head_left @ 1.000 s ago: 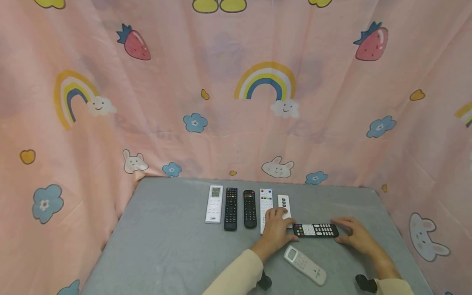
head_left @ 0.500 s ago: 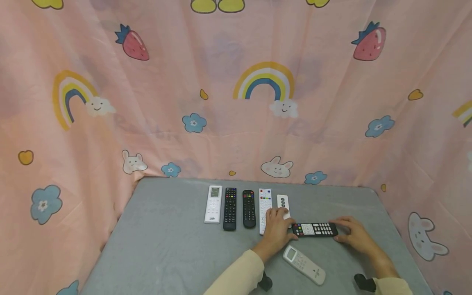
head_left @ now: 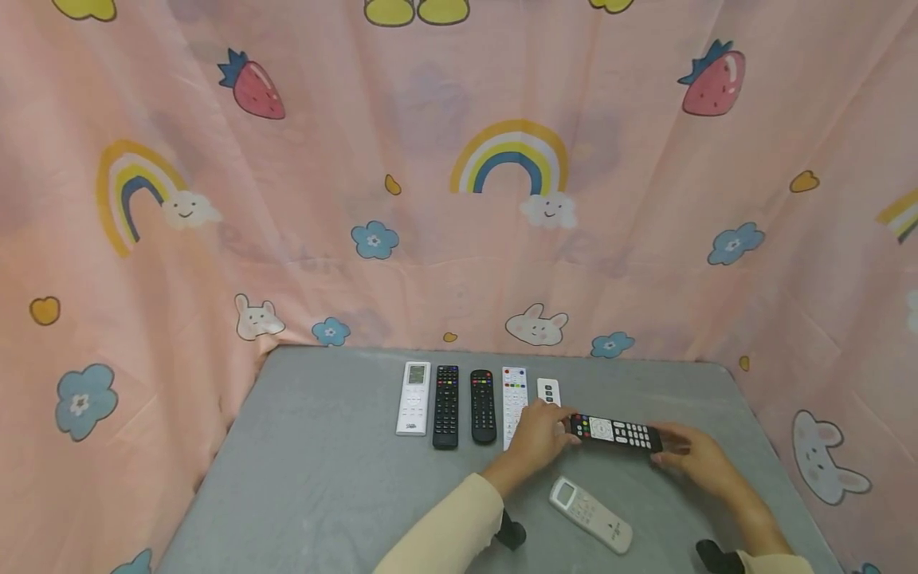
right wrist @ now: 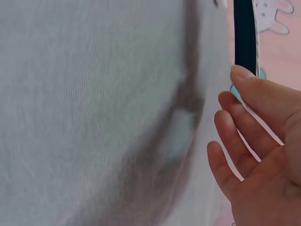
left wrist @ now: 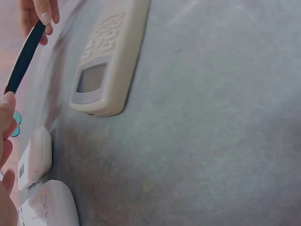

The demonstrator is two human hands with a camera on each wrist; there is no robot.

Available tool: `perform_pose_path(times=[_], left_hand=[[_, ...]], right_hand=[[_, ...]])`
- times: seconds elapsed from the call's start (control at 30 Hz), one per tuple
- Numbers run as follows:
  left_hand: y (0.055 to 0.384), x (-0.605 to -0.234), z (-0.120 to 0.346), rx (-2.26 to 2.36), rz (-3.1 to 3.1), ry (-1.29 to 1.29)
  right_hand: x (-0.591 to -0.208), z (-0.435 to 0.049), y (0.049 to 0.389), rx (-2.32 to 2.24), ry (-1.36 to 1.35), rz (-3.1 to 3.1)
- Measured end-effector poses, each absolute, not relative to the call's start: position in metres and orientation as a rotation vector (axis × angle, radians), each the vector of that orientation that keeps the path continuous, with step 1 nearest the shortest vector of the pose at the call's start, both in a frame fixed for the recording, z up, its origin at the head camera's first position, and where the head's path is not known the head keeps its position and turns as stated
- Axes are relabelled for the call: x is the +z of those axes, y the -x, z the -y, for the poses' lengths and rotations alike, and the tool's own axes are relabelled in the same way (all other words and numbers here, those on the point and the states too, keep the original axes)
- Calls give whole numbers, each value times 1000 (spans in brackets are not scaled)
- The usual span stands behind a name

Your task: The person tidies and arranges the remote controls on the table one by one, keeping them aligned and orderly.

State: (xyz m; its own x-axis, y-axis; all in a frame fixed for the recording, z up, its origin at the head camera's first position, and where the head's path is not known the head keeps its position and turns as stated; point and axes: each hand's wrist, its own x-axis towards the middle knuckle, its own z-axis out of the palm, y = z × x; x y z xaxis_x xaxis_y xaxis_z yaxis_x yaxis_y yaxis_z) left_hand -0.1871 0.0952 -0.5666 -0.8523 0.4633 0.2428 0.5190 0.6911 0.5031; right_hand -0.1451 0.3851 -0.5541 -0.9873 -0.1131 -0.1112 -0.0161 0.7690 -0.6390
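Observation:
A black remote control [head_left: 617,432] with white and coloured buttons is raised above the grey table [head_left: 323,494], level across both hands. My left hand [head_left: 532,437] pinches its left end between thumb and fingers. At the other end, the thumb and fingers of my right hand [head_left: 699,456] pinch it; in the right wrist view the other fingers of that hand [right wrist: 263,141] are spread below. Partly behind my left hand lie a small white remote [head_left: 548,389] and a white remote with coloured buttons [head_left: 514,402]. A beige remote [head_left: 591,516] with a small screen lies diagonally nearer the front.
Further left in the row lie a white remote with a screen [head_left: 413,399] and two black remotes, a longer one [head_left: 446,406] and a rounded one [head_left: 483,406]. A pink patterned curtain [head_left: 430,279] hangs round the table's back and sides.
Both hands have lifted the black remote off the table, and it has turned slightly, its left end now farther back. The other remotes stay where they were.

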Motion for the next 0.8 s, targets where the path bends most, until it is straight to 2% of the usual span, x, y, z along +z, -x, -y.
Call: perform_pose_path(times=[0.27, 0.8], left_hand=[[195, -565, -94, -1140, 2729, 683], [209, -570, -93, -1663, 2556, 336]], right_hand=[[-544, -372, 136, -1111, -16, -2773], [-545, -349, 117, -1265, -60, -2751]])
